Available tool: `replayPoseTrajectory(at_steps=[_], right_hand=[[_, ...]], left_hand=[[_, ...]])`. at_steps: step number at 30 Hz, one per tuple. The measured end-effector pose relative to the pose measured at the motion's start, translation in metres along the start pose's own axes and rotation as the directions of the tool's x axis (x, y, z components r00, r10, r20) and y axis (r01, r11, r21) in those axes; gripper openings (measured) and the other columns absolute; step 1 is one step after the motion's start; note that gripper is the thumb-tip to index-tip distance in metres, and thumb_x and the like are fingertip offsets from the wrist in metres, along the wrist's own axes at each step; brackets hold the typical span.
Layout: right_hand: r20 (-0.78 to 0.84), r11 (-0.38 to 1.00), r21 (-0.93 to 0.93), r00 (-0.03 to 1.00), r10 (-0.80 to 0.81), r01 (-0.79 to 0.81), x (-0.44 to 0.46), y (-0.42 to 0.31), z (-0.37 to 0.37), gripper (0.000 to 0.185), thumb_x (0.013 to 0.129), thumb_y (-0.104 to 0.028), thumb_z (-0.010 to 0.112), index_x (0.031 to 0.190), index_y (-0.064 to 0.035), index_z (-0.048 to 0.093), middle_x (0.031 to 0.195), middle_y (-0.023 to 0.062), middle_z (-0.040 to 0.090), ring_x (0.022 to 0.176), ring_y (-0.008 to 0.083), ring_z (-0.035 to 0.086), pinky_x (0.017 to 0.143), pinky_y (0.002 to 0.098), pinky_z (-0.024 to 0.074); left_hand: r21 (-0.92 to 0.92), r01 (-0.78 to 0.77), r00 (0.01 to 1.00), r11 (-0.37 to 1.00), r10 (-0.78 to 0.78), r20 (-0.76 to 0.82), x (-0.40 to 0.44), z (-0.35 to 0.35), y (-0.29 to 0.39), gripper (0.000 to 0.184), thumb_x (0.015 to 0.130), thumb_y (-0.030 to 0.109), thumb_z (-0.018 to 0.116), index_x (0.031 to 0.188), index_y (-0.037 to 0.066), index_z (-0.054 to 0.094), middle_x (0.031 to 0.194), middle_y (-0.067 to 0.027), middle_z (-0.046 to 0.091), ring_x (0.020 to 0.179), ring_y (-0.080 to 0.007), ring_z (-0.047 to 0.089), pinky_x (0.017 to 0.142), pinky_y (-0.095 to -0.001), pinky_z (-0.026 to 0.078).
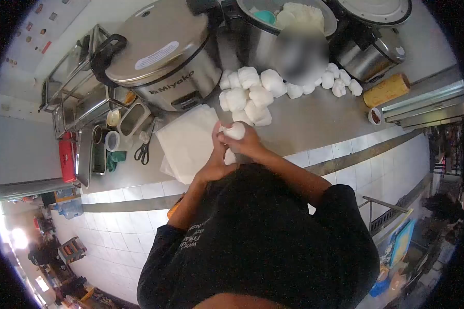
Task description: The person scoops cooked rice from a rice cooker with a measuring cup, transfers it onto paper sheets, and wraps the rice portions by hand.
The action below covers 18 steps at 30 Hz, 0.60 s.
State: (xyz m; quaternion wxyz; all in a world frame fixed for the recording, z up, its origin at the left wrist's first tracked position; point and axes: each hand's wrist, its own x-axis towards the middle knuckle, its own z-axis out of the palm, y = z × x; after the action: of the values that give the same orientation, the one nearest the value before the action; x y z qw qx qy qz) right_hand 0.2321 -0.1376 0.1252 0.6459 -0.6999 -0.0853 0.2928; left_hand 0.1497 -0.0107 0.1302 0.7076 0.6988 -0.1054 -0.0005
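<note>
Close to my body, both hands close around a white paper-wrapped bundle (pixel 235 131). My right hand (pixel 250 143) wraps its side, and the fingers of my left hand (pixel 215 162) press at its left end. Another bit of white (pixel 229 156) shows between my wrists; what it is I cannot tell. Just left of my hands lies a stack of white paper sheets (pixel 183 139). Beyond them, several similar white bundles (pixel 252 95) are piled on the steel counter. Their contents are hidden.
A large lidded Miyako rice cooker (pixel 162 56) stands behind the paper. Beside it, an open cooker (pixel 263 49) holds white rice and a teal scoop (pixel 265 17). Scissors (pixel 143 153), metal trays (pixel 134 117) and a green cloth (pixel 116 159) lie left; a yellow roll (pixel 386 90) lies right.
</note>
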Motion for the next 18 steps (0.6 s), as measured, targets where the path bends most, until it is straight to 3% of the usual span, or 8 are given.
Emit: replayPoseTrajectory(at_steps=[3,4,7,8,11,13,17,18], right_hand=[[0.061,0.994,0.104,0.997,0.037,-0.044,0.009,0.020,-0.045,0.061,0.070,-0.033,0.086,0.109,0.0010,0.054,0.092,0.0105,0.064,0.085,0.0170,0.062,0.076,0.0338,0.0524],[-0.091,0.992,-0.074,0.990,-0.108,0.101,0.014,0.030,-0.061,0.066,0.069,-0.032,0.086,0.113,0.0011,0.050,0.090,0.0111,0.064,0.084,0.0180,0.062,0.075,0.0343,0.0526],[-0.464,0.937,-0.347,0.877,-0.127,-0.047,0.020,0.001,-0.107,0.083,0.065,-0.034,0.088,0.126,-0.0015,0.042,0.103,0.0161,0.061,0.093,0.0209,0.060,0.083,0.0361,0.0501],[-0.519,0.950,-0.311,0.842,-0.146,-0.027,0.037,0.014,-0.132,0.084,0.064,-0.035,0.088,0.126,-0.0014,0.042,0.106,0.0175,0.059,0.096,0.0229,0.059,0.084,0.0377,0.0496],[-0.628,0.964,-0.264,0.757,-0.180,0.011,0.087,0.072,-0.172,0.086,0.063,-0.036,0.087,0.126,-0.0010,0.040,0.111,0.0204,0.057,0.101,0.0289,0.059,0.086,0.0413,0.0487],[-0.635,0.949,-0.314,0.746,-0.201,-0.011,0.095,0.087,-0.162,0.085,0.065,-0.035,0.085,0.127,-0.0006,0.038,0.110,0.0206,0.058,0.102,0.0329,0.060,0.086,0.0422,0.0488],[-0.527,0.449,-0.816,0.786,-0.323,-0.363,0.093,0.094,-0.141,0.070,0.070,-0.034,0.076,0.126,-0.0031,0.047,0.124,0.0206,0.053,0.117,0.0345,0.052,0.096,0.0430,0.0430],[-0.444,0.581,-0.789,0.840,-0.311,-0.202,0.098,0.085,-0.160,0.063,0.072,-0.029,0.074,0.123,-0.0039,0.049,0.119,0.0185,0.056,0.112,0.0327,0.055,0.093,0.0421,0.0448]], left_hand=[[-0.127,0.201,0.978,0.971,-0.192,0.084,0.013,0.002,-0.015,0.119,0.070,-0.007,0.072,0.150,0.021,-0.012,0.144,-0.0174,0.024,0.127,-0.0345,0.040,0.105,-0.0457,0.037],[-0.135,0.239,0.970,0.962,-0.231,0.072,0.019,0.006,-0.006,0.099,0.076,-0.002,0.071,0.151,0.017,0.010,0.141,-0.0141,0.035,0.122,-0.0312,0.048,0.101,-0.0439,0.041],[0.596,0.028,0.998,0.803,-0.059,0.032,0.041,-0.002,0.006,0.069,0.083,0.006,0.069,0.143,0.014,0.034,0.133,-0.0111,0.049,0.114,-0.0268,0.054,0.095,-0.0409,0.047],[0.564,0.055,0.997,0.824,-0.016,-0.073,0.044,-0.004,0.011,0.044,0.085,0.011,0.067,0.126,0.008,0.054,0.118,-0.0136,0.058,0.110,-0.0277,0.057,0.093,-0.0375,0.046],[0.344,0.394,0.910,0.852,-0.310,-0.275,0.033,-0.023,-0.018,0.046,0.084,0.011,0.067,0.128,0.009,0.053,0.118,-0.0155,0.058,0.106,-0.0287,0.059,0.091,-0.0378,0.048],[0.472,0.396,0.914,0.788,-0.288,-0.288,0.026,-0.033,-0.032,0.044,0.084,0.012,0.067,0.126,0.008,0.054,0.117,-0.0152,0.059,0.104,-0.0288,0.060,0.089,-0.0382,0.049],[0.606,0.407,0.913,0.683,-0.290,-0.286,0.020,-0.031,-0.036,0.045,0.084,0.014,0.069,0.126,0.007,0.054,0.113,-0.0146,0.061,0.099,-0.0286,0.061,0.085,-0.0379,0.051],[0.609,0.376,0.926,0.698,-0.259,-0.275,0.021,-0.030,-0.030,0.046,0.084,0.015,0.070,0.126,0.008,0.054,0.112,-0.0146,0.062,0.098,-0.0284,0.062,0.084,-0.0378,0.051]])
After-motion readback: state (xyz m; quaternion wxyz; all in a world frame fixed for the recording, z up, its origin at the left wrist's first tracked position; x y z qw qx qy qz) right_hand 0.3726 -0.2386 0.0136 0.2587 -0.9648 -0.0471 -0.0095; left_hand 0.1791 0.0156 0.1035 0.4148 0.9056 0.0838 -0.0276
